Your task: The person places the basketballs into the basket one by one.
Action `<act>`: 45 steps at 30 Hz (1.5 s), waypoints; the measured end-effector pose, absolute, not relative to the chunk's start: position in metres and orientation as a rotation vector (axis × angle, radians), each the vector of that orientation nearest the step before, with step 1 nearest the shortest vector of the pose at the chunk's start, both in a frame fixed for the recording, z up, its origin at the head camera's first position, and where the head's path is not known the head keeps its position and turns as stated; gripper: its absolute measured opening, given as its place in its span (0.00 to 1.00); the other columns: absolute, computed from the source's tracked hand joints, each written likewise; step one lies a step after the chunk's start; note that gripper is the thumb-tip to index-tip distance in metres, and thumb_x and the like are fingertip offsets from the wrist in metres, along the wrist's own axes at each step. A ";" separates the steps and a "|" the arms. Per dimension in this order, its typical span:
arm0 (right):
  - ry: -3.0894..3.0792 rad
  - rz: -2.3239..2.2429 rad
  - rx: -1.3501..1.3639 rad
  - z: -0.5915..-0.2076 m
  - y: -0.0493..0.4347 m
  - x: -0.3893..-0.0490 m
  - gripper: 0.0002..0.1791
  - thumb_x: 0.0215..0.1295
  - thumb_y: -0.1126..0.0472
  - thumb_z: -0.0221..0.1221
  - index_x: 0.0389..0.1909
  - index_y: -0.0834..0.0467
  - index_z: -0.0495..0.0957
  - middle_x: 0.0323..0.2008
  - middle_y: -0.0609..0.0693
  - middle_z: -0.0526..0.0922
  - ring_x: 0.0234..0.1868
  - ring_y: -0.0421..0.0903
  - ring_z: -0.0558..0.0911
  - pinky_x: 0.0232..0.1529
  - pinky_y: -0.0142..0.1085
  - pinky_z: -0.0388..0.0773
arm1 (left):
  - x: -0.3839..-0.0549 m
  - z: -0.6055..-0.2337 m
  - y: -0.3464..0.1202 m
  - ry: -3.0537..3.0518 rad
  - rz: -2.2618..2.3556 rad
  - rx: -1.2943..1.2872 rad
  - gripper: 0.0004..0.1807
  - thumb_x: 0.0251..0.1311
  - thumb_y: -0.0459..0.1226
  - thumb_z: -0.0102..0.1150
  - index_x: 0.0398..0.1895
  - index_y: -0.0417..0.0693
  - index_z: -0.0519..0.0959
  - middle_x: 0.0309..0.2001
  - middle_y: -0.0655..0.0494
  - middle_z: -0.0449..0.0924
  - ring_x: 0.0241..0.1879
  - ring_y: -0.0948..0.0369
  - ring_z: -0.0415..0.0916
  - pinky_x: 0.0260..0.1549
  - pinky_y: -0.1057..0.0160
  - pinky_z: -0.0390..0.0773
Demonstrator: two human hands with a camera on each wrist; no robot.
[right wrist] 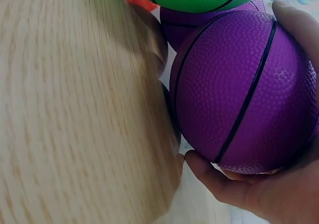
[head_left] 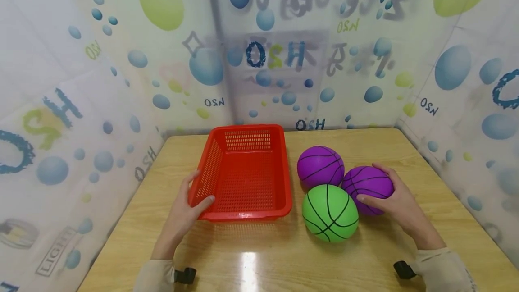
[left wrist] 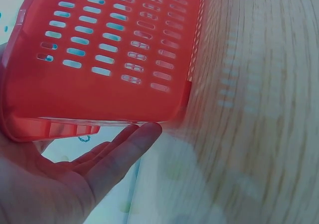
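My left hand [head_left: 180, 215] grips the near left corner of a red plastic basket [head_left: 247, 215], thumb over the rim and fingers along its outer side. In the left wrist view those fingers lie against the slotted wall of the basket [left wrist: 94, 99]. My right hand [head_left: 401, 202] holds a purple basketball [head_left: 369, 184] from its right side, thumb in front and fingers behind. Seen from the right wrist, this ball [right wrist: 239, 89] sits low at the wooden surface, between thumb and fingers. Close beside it are a green basketball [head_left: 330, 213] and another purple basketball [head_left: 320, 166].
The wooden table [head_left: 227, 260] carries the basket on the left and the balls on the right. Walls [head_left: 263, 98] with blue and green dots enclose it at the back and both sides. Black wrist straps [head_left: 185, 276] show at both cuffs.
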State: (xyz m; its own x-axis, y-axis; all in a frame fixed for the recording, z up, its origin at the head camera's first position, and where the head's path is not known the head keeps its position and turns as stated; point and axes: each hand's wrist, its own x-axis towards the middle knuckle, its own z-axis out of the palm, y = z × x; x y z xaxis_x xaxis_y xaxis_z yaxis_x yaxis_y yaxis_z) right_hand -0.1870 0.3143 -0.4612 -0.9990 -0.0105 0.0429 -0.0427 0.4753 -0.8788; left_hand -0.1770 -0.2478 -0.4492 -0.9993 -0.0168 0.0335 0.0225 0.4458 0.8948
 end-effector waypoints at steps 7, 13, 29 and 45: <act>-2.679 1.582 0.022 -0.463 0.318 -0.189 0.62 0.68 0.50 0.79 0.92 0.49 0.48 0.79 0.74 0.62 0.70 0.76 0.75 0.58 0.52 0.83 | -0.177 -0.449 -0.247 -2.631 -1.650 -0.012 0.50 0.76 0.44 0.71 0.91 0.63 0.50 0.82 0.42 0.63 0.74 0.41 0.72 0.72 0.34 0.73; -2.667 1.580 0.021 -0.455 0.320 -0.189 0.61 0.69 0.50 0.78 0.92 0.49 0.47 0.80 0.74 0.60 0.71 0.76 0.73 0.59 0.55 0.83 | -0.178 -0.450 -0.247 -2.626 -1.649 -0.010 0.49 0.76 0.44 0.71 0.90 0.65 0.51 0.80 0.42 0.65 0.72 0.41 0.74 0.70 0.35 0.74; -2.591 1.521 0.066 -0.411 0.320 -0.183 0.58 0.70 0.52 0.77 0.92 0.41 0.50 0.80 0.70 0.61 0.70 0.72 0.74 0.45 0.27 0.81 | -0.179 -0.450 -0.247 -2.638 -1.616 -0.015 0.49 0.76 0.47 0.71 0.91 0.65 0.51 0.80 0.42 0.65 0.71 0.41 0.74 0.70 0.34 0.75; -2.428 1.674 0.182 -0.368 0.291 -0.205 0.54 0.70 0.58 0.76 0.88 0.35 0.56 0.80 0.58 0.62 0.66 0.53 0.75 0.48 0.30 0.86 | -0.178 -0.451 -0.248 -2.620 -1.643 -0.019 0.49 0.76 0.47 0.71 0.90 0.65 0.51 0.81 0.43 0.64 0.72 0.41 0.73 0.70 0.35 0.74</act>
